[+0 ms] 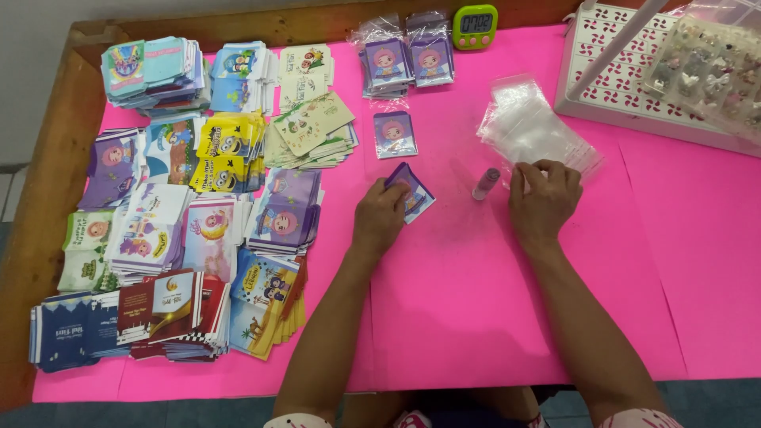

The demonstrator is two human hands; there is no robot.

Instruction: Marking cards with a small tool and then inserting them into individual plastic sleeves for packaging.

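Pink paper covers the work table (476,317) that fills most of the frame, its wooden edge showing along the left side and top. At centre, the person's left hand (380,218) is closed on a small purple card envelope (412,192) printed with a cartoon figure, fingers curled over its near corner while the rest of it lies flat on the pink surface. Just right of centre, the right hand (543,194) rests at the near edge of a loose stack of clear plastic sleeves (531,131), its fingertips bent down and pinching at the topmost sleeve; how much of it they have gripped cannot be told. Between the two hands lies a small pale lilac tube (486,184), on its side and touching neither hand. Just above the left hand sits a single bagged purple envelope (394,134), and higher, near the top edge, two bundles of bagged purple envelopes (408,57) stand side by side beside a green digital timer (476,26). Across the left half of the frame, many stacks of printed envelopes (190,198) in blue, yellow, cream, purple and dark red are laid in rows. At the upper right, a white perforated tray (626,87) lies under a clear packet of small trinkets (705,63).
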